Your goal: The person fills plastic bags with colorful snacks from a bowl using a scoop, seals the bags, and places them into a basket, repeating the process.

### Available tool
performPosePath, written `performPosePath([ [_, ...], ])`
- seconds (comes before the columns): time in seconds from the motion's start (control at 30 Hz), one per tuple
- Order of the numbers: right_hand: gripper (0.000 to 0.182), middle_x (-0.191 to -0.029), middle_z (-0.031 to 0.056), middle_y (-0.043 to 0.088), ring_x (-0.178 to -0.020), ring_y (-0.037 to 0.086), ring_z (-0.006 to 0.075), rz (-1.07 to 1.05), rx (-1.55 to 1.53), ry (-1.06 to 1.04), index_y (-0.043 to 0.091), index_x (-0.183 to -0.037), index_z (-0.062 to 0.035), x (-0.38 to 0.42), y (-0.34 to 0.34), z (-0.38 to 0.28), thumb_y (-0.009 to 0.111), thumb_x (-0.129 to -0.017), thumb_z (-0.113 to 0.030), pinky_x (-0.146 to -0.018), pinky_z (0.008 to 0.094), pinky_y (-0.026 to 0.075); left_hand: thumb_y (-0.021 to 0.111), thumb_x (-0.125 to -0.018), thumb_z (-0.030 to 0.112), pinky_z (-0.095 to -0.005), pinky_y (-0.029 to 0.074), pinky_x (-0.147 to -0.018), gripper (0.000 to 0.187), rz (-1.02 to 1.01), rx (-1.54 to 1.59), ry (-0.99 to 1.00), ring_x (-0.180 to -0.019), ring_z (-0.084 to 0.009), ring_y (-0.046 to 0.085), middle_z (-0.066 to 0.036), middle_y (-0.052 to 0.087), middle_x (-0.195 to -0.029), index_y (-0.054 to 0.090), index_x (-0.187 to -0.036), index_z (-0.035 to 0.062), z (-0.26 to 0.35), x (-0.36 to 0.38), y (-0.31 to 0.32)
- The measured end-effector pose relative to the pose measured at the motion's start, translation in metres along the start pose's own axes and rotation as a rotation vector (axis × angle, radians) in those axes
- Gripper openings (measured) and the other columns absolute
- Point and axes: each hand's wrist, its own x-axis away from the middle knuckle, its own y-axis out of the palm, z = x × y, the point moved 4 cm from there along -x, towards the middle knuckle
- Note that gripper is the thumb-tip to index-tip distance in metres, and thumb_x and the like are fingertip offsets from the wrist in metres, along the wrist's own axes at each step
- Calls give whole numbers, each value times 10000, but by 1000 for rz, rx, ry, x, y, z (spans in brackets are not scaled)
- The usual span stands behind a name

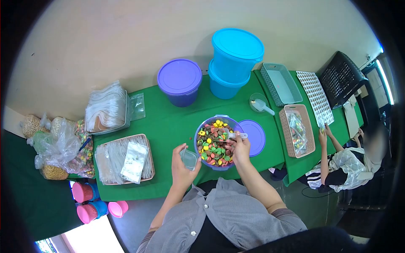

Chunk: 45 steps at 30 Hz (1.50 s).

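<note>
My left hand (181,173) is wrapped round a small clear plastic container (189,160), held tilted at the left side of a round tub (198,126). Brown, green, yellow and reddish candies (214,147) fill much of this tub. Over its right side, my right hand (241,152) grips the handle of a clear scoop (236,135), whose bowl is down among the candies. I cannot make out how much the scoop holds. A purple lid (256,138) lies flat on the green cloth just right of the tub.
Behind the tub stand a purple bucket (180,78) and two stacked blue buckets (237,46). Baskets of plastic pouches (109,162) are on the left, beside bagged snacks (59,145). On the right, a co-worker (348,168) handles a sheet of stickers (315,97) near a basket of packets (297,130).
</note>
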Motion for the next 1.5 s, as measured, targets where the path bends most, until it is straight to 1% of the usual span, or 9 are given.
performPosePath([
  [0.17,226,-874,74,584,-653,591,122,22,-49,4,536,-1054,-23,-4,-7,-10,549,-978,-235,-496,269,573,790,-703,138,-382,462,-912,604,-13,44,-50,-1038,-265,592,-141,594,-1106,499,-1224,44,4,-4,-1],
  [0.43,207,-830,28,581,-628,510,75,-47,-82,0,591,-1076,-61,3,-28,-24,561,-973,-238,-517,225,471,790,-658,192,-386,460,-822,445,-107,-150,113,-923,-277,593,-81,646,-950,601,-1045,79,9,-17,12],
  [0.6,189,-842,13,604,-712,555,99,-109,-132,-6,604,-1049,-63,35,-12,-38,564,-970,-231,-666,245,471,800,-631,218,-395,419,-876,474,-144,-146,48,-948,-263,587,-75,641,-958,591,-1039,96,13,-27,26],
  [0.73,183,-867,23,619,-746,569,107,-127,-133,-21,601,-1046,-61,47,-3,-41,565,-971,-224,-715,261,469,809,-620,220,-418,354,-919,533,-219,-126,55,-996,-276,568,-98,627,-1004,567,-1075,85,15,-30,36],
  [0.93,160,-902,39,624,-785,578,104,-129,49,-291,587,-1045,-41,52,1,-49,565,-972,-182,-729,249,460,807,-583,168,-414,342,-922,592,-226,-139,74,-1010,-276,564,-86,619,-1028,541,-1105,81,18,-31,43],
  [1.0,155,-912,56,632,-846,579,92,-188,143,-473,570,-995,-16,58,7,-58,562,-980,-169,-763,256,470,807,-575,158,-416,339,-913,595,-224,-167,99,-1018,-275,555,-79,609,-1040,541,-1101,81,21,-34,43],
  [1.33,138,-883,30,614,-818,571,86,-281,504,-521,584,-1023,0,74,23,-87,587,-959,-122,-732,256,465,848,-542,166,-420,311,-909,675,-255,-213,194,-1057,-276,511,-78,568,-1076,521,-1127,82,40,-34,61],
  [1.43,151,-908,53,643,-838,594,100,-365,525,-631,616,-1020,17,81,27,-95,625,-930,-103,-754,259,476,843,-552,168,-422,308,-912,670,-223,-203,193,-1049,-271,517,-73,570,-1068,519,-1132,84,43,-35,60],
  [1.5,200,-901,100,690,-825,653,145,-443,606,-822,642,-1032,20,90,30,-104,678,-878,-102,-736,280,510,839,-561,169,-420,307,-915,660,-225,-200,179,-1046,-268,521,-71,571,-1074,519,-1133,87,46,-34,57],
])
